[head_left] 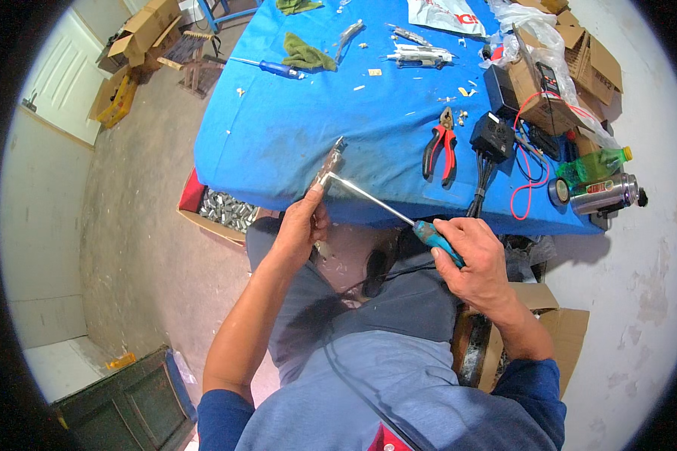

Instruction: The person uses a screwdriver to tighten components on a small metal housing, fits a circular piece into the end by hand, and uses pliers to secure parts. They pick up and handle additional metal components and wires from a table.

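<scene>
My left hand [302, 225] is closed round the lower end of a slim, brownish metal piece [328, 164], which slants up over the table's near edge. My right hand [475, 259] grips the blue handle of a screwdriver [431, 235]. Its long steel shaft points to the left, and the tip meets the metal piece just above my left thumb. What the metal piece is exactly, I cannot make out. Red-and-black pliers [441, 146] lie on the blue cloth [278, 143] beyond my right hand. A second screwdriver [271, 68] with a blue handle lies at the far left.
Several silvery parts [421, 55], green rags [307, 52] and small scraps lie farther back. To the right are a black adapter [493, 137], red wires, a green bottle [594, 167] and a steel flask [605, 193]. A box of metal pieces [228, 213] stands below the table's left corner.
</scene>
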The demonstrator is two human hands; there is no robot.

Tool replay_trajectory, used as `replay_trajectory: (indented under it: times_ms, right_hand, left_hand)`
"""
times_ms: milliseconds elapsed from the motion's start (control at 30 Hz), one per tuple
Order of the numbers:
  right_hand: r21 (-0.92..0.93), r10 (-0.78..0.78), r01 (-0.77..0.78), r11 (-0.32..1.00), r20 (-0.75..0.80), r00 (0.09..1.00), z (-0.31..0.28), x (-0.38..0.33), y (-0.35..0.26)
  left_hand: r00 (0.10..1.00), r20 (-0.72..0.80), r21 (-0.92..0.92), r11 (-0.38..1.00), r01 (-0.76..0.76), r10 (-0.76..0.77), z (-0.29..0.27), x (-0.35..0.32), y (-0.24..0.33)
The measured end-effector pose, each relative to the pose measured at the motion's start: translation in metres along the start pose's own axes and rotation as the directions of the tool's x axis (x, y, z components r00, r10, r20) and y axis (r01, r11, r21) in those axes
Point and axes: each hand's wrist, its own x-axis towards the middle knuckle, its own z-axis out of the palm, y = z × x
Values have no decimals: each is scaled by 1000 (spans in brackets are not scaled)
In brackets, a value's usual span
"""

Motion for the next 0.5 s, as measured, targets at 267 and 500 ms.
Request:
replay_trajectory:
  times_ms: [267,500]
  right_hand:
    - [8,-34,34,999,35,999,4,3,6]
    - [150,-65,53,987,75,995,7,7,4]
  left_hand:
    - [1000,-29,4,1000,-12,12,9,-2,4]
    - [998,-44,31,999,-32,34,10,-2,3]
